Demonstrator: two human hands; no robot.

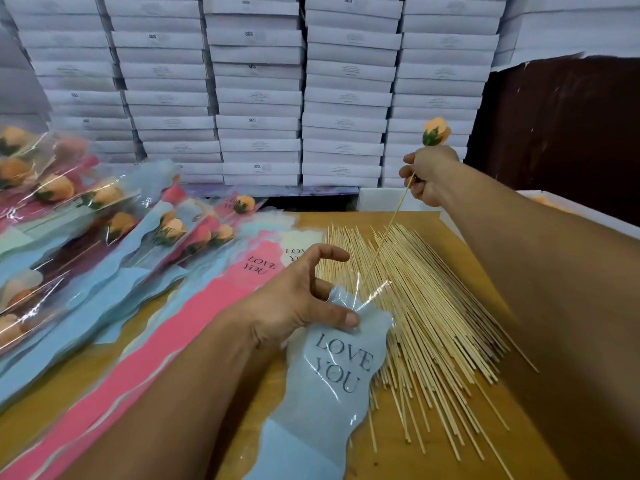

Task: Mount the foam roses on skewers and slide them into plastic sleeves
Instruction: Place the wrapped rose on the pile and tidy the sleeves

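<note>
My right hand [427, 176] pinches the skewer [388, 228], rose [437, 130] pointing up and away, tip slanting down-left into the sleeve mouth. My left hand [298, 299] pinches that blue sleeve [332, 375], lying lengthwise toward me on the surface [460, 258].

An orange foam rose [437, 130] with a green calyx tops a thin wooden skewer [387, 229], slanting down into the clear mouth of a pale blue "LOVE YOU" plastic sleeve [332, 375]. Loose skewers [433, 313] fan across the wooden surface [481, 278]; sleeved roses [86, 216] lie piled at left.
</note>
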